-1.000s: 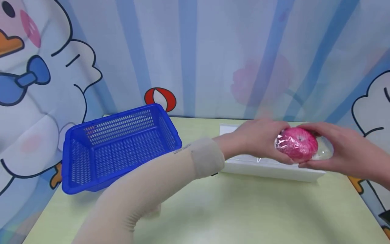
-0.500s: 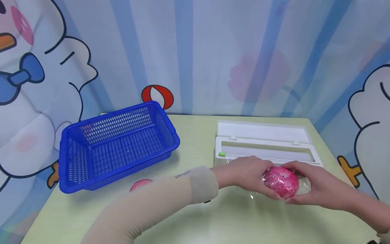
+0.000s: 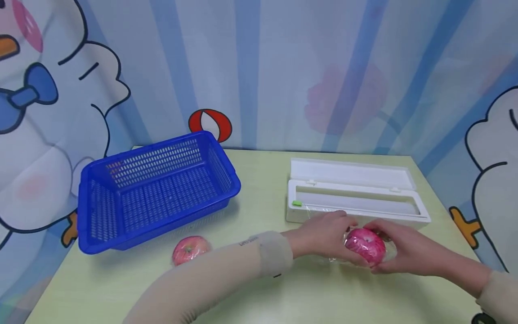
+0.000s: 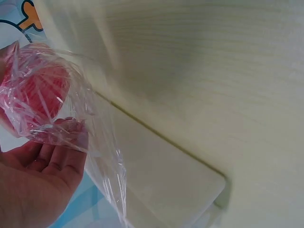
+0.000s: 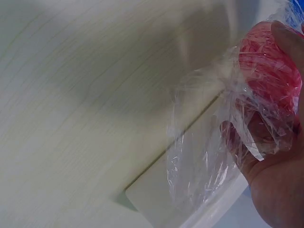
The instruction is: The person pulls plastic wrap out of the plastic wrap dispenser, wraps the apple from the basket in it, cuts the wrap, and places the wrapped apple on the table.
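Between my two hands a red apple (image 3: pixel 365 246) is held above the table, in front of the white box. Clear plastic wrap (image 4: pixel 102 142) covers it and trails loosely below in the left wrist view. My left hand (image 3: pixel 329 236) grips the apple's left side, fingers curled into the film. On the other side my right hand (image 3: pixel 408 247) holds it with thumb and fingers. Loose film (image 5: pixel 204 147) also hangs by the right fingers in the right wrist view. The apple's underside is hidden in the head view.
A white cling film box (image 3: pixel 356 218) with its lid raised and a green slider (image 3: pixel 297 203) stands behind the hands. At left is a blue plastic basket (image 3: pixel 162 234). Another apple (image 3: pixel 190 249), shiny as if wrapped, lies before it, partly behind my left sleeve (image 3: pixel 226 270).
Both hands have brought the wrapped apple down and toward me, slightly left, from over the white box. The box and the other apple, hidden before, have come into sight.
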Demonstrator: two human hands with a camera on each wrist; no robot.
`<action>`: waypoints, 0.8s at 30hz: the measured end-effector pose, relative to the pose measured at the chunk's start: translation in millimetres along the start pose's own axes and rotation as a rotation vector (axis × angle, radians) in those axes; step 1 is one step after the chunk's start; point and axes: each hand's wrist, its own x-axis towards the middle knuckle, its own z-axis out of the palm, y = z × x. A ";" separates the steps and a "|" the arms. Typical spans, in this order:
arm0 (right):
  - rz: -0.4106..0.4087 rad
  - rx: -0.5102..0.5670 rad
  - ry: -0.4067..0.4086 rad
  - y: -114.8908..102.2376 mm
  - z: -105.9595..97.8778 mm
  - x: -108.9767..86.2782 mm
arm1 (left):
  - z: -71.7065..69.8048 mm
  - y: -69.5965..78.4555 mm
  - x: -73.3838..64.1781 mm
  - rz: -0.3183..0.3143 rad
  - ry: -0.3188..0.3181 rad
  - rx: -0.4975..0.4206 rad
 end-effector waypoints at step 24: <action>-0.098 -0.127 0.046 20.6 21.2 18.5 | 25.5 -11.1 5.0 -0.049 0.096 0.090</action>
